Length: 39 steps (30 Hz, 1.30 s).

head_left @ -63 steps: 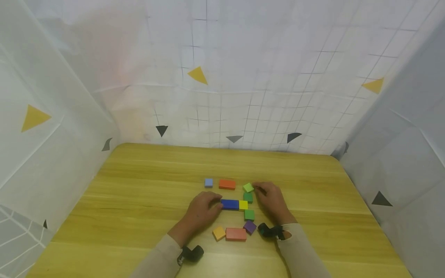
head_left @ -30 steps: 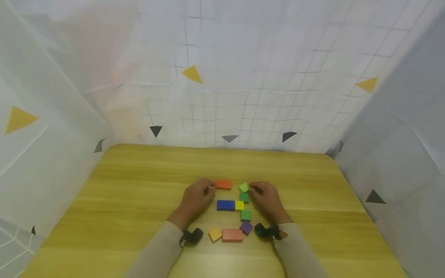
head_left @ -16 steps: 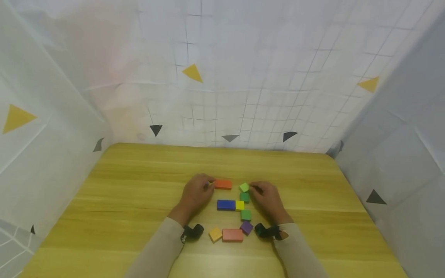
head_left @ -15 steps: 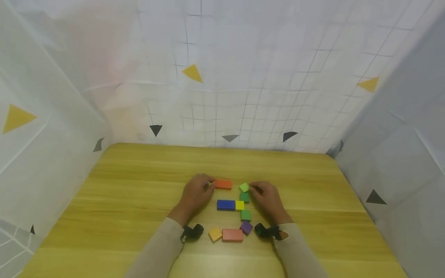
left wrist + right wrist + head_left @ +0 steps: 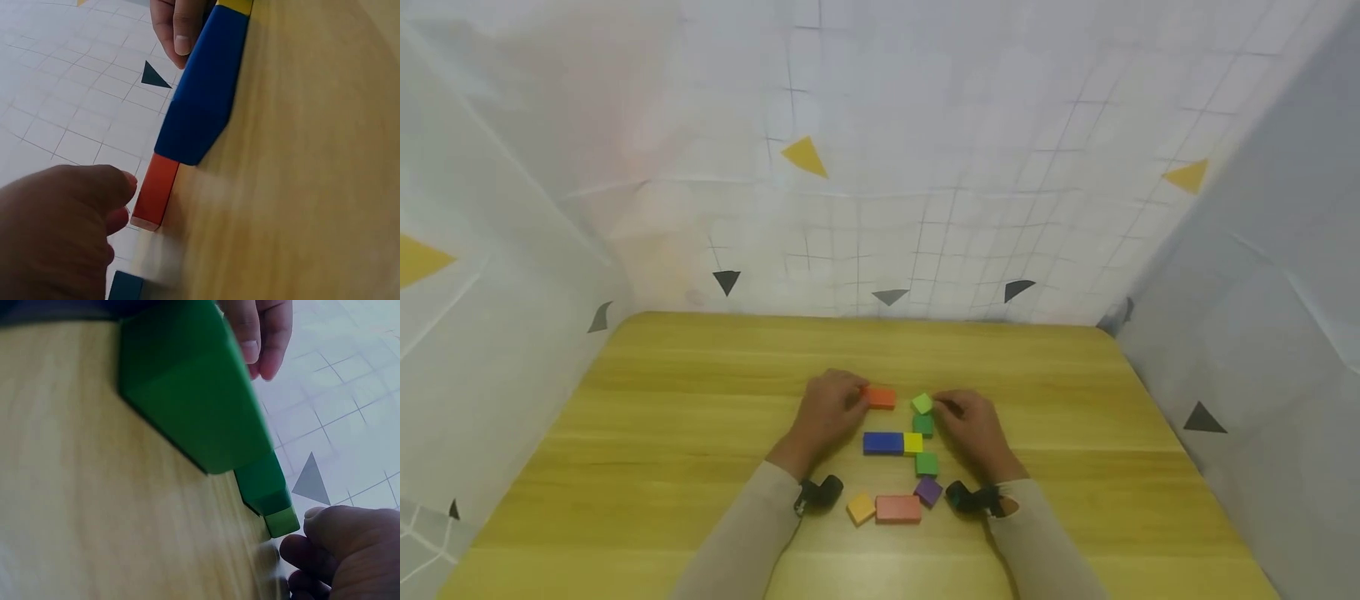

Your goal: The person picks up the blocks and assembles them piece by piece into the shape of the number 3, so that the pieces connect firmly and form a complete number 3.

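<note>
In the head view, my left hand (image 5: 829, 410) is at the left end of an orange-red rectangular block (image 5: 882, 398), thumb and fingertip on either side of its end. My right hand (image 5: 976, 427) rests with loosely bent fingers just right of a turned lime-green cube (image 5: 922, 404); the right wrist view shows the thumb close to that cube, and contact is hard to tell. Below the cube come a dark green cube (image 5: 922, 427), a yellow cube (image 5: 913, 443) joined to a dark blue block (image 5: 883, 443), and a green cube (image 5: 927, 465). A light blue cube (image 5: 125, 286) lies near my left hand.
Nearer the body lie a purple cube (image 5: 928, 492), a pink-red block (image 5: 898, 509) and an orange-yellow cube (image 5: 861, 508). The wooden table (image 5: 662, 467) ends at a patterned white cloth (image 5: 887, 167) at the back, with cloth on both sides too.
My left hand has gone from the blue block up to the orange-red block, and its fingertips now overlap that block's end. It covers the light blue cube. The right hand stays put.
</note>
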{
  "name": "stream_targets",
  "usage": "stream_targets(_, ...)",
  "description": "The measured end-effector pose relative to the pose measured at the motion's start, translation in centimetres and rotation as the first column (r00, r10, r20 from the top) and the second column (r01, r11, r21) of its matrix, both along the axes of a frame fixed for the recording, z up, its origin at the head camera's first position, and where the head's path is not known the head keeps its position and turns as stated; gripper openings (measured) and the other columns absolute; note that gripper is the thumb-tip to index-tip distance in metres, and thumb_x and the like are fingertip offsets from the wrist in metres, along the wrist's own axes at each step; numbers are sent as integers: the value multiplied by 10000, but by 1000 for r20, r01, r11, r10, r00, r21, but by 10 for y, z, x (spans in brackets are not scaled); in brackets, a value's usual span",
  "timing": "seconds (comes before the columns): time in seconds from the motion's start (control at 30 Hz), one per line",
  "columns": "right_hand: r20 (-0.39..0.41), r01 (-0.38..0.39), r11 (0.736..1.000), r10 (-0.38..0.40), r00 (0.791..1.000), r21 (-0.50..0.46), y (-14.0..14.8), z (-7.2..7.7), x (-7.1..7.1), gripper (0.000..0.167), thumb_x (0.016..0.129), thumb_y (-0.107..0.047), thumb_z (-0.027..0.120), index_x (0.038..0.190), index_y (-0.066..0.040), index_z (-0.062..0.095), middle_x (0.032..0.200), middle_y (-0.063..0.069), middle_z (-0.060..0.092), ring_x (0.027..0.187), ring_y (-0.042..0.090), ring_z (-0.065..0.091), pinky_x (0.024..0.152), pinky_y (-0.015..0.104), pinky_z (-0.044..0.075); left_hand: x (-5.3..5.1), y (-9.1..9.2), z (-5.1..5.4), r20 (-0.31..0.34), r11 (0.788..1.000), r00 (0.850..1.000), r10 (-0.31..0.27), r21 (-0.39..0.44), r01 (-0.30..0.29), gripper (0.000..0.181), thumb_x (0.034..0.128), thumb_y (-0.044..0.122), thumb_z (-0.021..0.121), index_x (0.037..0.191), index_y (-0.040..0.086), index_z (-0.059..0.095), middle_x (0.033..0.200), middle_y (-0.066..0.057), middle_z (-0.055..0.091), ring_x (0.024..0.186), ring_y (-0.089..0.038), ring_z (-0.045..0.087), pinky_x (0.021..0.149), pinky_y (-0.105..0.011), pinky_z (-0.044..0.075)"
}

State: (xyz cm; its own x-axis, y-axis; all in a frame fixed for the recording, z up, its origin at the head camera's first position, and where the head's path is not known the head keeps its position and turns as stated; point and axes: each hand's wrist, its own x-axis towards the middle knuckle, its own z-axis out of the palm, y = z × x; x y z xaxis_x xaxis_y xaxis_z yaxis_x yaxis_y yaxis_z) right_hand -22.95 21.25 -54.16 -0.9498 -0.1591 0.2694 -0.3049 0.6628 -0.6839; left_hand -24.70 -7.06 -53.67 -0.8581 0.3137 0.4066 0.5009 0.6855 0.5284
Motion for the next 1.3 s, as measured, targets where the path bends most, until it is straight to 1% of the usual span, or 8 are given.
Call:
stream_targets(0.1, -10, 5, 1000, -5, 1000, 7, 0, 1, -1, 173, 949, -259, 689, 1082, -165, 746, 1076, 3, 726, 1021, 194, 666, 903, 432, 548, -1, 1, 1, 2, 999, 1000, 19, -44, -19, 262, 933, 315, 668, 1155, 186, 723, 1165, 56, 703, 1149, -167, 561, 969, -451, 409)
stream_targets(0.2, -18, 2, 1000, -2, 1000, 4, 0, 1, -1, 175, 948, -253, 690, 1080, -153, 747, 1075, 18, 728, 1021, 212, 668, 905, 447, 545, -1, 1, 2, -3, 997, 999, 34, -76, -34, 278, 924, 324, 672, 1165, 196, 727, 1175, 54, 703, 1154, -184, 551, 943, -451, 397)
stream_targets(0.27, -11, 3, 1000, -3, 1000, -1, -1, 2, -1, 177, 948, -255, 689, 1080, -151, 747, 1074, 19, 727, 1022, 214, 665, 907, 450, 543, 0, 1, 3, -1, 995, 999, 43, -88, -43, 284, 922, 329, 671, 1168, 200, 728, 1175, 51, 703, 1156, -192, 549, 937, -450, 397)
stream_targets(0.47, 17, 11, 1000, -11, 1000, -2, -1, 2, 0, 180, 950, -270, 685, 1077, -160, 749, 1069, 5, 722, 1019, 197, 657, 906, 436, 542, 1, 2, 4, 43, 994, 997, 58, -98, -54, 290, 932, 358, 669, 1180, 215, 722, 1170, 61, 705, 1170, -181, 538, 949, -415, 395)
stream_targets(0.73, -5, 5, 1000, -5, 1000, 13, -2, 4, 0, 170, 943, -267, 697, 1068, -169, 757, 1058, -7, 727, 1018, 188, 655, 910, 425, 538, -3, 5, 4, -10, 990, 996, 83, -110, -84, 274, 904, 363, 712, 1135, 220, 745, 1137, 62, 724, 1113, -202, 565, 901, -428, 404)
stream_targets(0.87, -8, 0, 1000, 0, 1000, 14, -3, 5, 1, 167, 940, -271, 700, 1061, -173, 760, 1046, -13, 727, 1005, 183, 657, 899, 426, 539, -4, 9, 4, -1, 991, 997, 82, -102, -82, 264, 907, 367, 707, 1123, 222, 748, 1120, 69, 731, 1092, -176, 568, 870, -396, 397)
stream_targets(1.0, -22, 5, 1000, -5, 1000, 20, -2, 4, 1, 160, 934, -268, 709, 1056, -179, 761, 1040, -16, 730, 996, 179, 660, 893, 422, 542, -6, 12, 5, 18, 990, 997, 76, -121, -73, 280, 921, 405, 681, 1141, 242, 740, 1128, 87, 726, 1077, -148, 550, 851, -361, 378)
stream_targets(1.3, -52, -3, 1000, 5, 999, 23, -2, 2, -1, 146, 925, -258, 720, 1038, -178, 766, 1025, -17, 736, 976, 176, 668, 873, 414, 553, -10, 15, 5, 22, 991, 998, 52, -126, -49, 294, 914, 408, 691, 1151, 240, 740, 1136, 88, 725, 1054, -158, 542, 853, -384, 376)
